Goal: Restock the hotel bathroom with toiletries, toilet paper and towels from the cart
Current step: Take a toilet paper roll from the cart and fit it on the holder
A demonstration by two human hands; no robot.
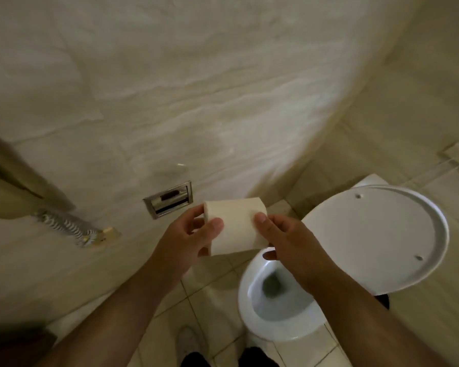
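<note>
— Where's the roll?
— The roll (235, 226) is in the air just below the middle of the view, lying sideways between both hands.
— How do they grip it?
— The left hand (188, 239) takes its nine o'clock end, thumb pressed on the near face and fingers curled round the end. The right hand (289, 239) takes the three o'clock end, thumb on the near face, fingers curled beneath.
— What's round it?
— At eleven o'clock from the roll, near but apart, a chrome holder (168, 199) is sunk into the wall (196, 102). At five o'clock, below the right wrist, is the open bowl (276, 332). Its lid (376, 234) stands raised at three o'clock. At nine o'clock a ribbed metal hose (64, 226) lies against the wall. Floor tiles (210, 287) show at six o'clock.
</note>
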